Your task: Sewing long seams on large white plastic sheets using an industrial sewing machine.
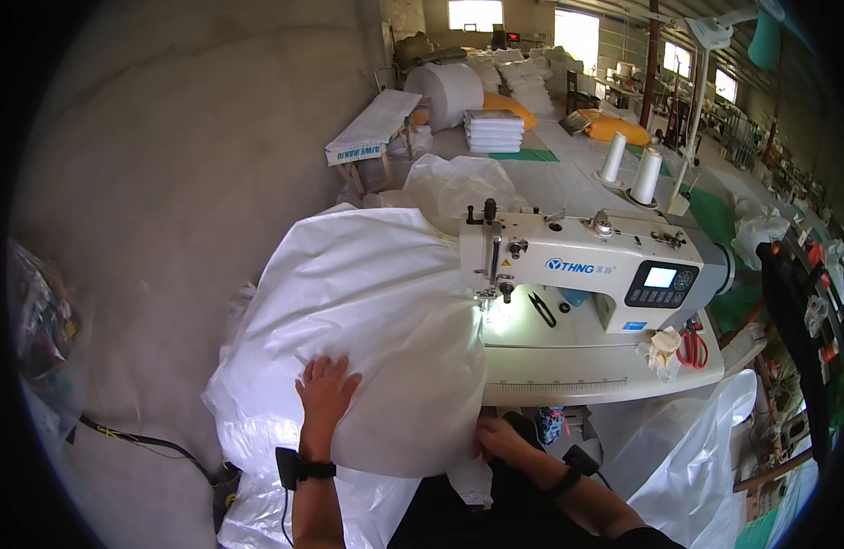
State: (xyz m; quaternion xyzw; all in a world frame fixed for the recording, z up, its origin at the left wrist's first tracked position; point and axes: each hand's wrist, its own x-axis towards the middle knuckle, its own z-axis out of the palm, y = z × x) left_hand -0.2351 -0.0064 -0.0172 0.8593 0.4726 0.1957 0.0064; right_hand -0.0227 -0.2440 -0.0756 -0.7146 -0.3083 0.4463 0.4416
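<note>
A large white woven plastic sheet hangs in folds over the left end of a white sewing machine. Its right edge runs beneath the lit needle area. My left hand lies flat on the sheet with the fingers spread. Lower down, at the sheet's near right edge, my right hand has its fingers curled and pinched on the material; the fingertips are partly hidden. Black thread snips lie on the machine bed, right of the needle.
Red-handled scissors and a crumpled cloth scrap sit at the bed's right end. Two thread cones stand behind the machine. Farther back are a stack of white bundles, a big white roll and a low bench. More white sheeting hangs at right.
</note>
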